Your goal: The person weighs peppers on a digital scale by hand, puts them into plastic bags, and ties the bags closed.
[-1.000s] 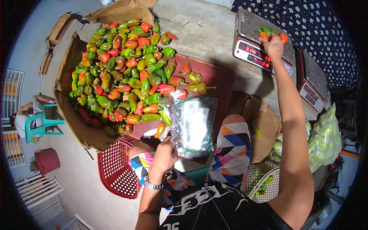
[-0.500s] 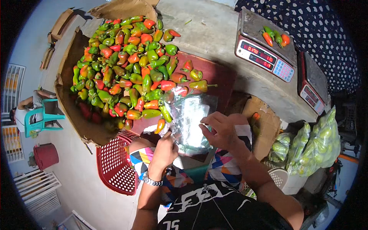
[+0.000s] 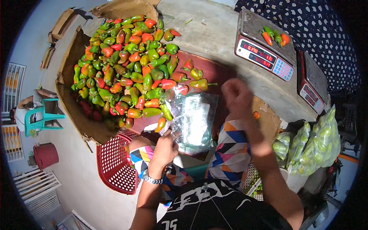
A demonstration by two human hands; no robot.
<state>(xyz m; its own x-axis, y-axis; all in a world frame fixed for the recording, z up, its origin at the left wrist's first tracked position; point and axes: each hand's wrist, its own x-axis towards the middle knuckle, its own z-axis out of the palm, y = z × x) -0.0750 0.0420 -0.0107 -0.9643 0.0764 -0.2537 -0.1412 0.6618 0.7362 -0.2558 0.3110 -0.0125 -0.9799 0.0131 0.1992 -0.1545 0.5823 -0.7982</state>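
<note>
My left hand (image 3: pixel 166 148), with a metal watch at the wrist, is closed on the lower left edge of a clear plastic bag (image 3: pixel 194 120). The bag lies over the red board (image 3: pixel 226 78) and shines with reflected light. To the right of the bag, my right hand (image 3: pixel 237 91) is raised and smeared by motion, so its fingers are unclear. A large pile of red and green peppers (image 3: pixel 134 67) spreads from a torn cardboard box (image 3: pixel 66 82) onto the board. Several peppers (image 3: pixel 274 36) rest on a digital scale (image 3: pixel 264 57) at the upper right.
A second scale (image 3: pixel 312 96) stands at the right. Below it are filled plastic bags (image 3: pixel 316 143). A red perforated basket (image 3: pixel 117 165) is near my left knee. At the far left, a person (image 3: pixel 28 111) sits on a green chair (image 3: pixel 48 115) near a red bin (image 3: pixel 46 156).
My right hand has left the bag's right side and moved up and to the right, towards the scale. My left hand stays at the bag's edge.
</note>
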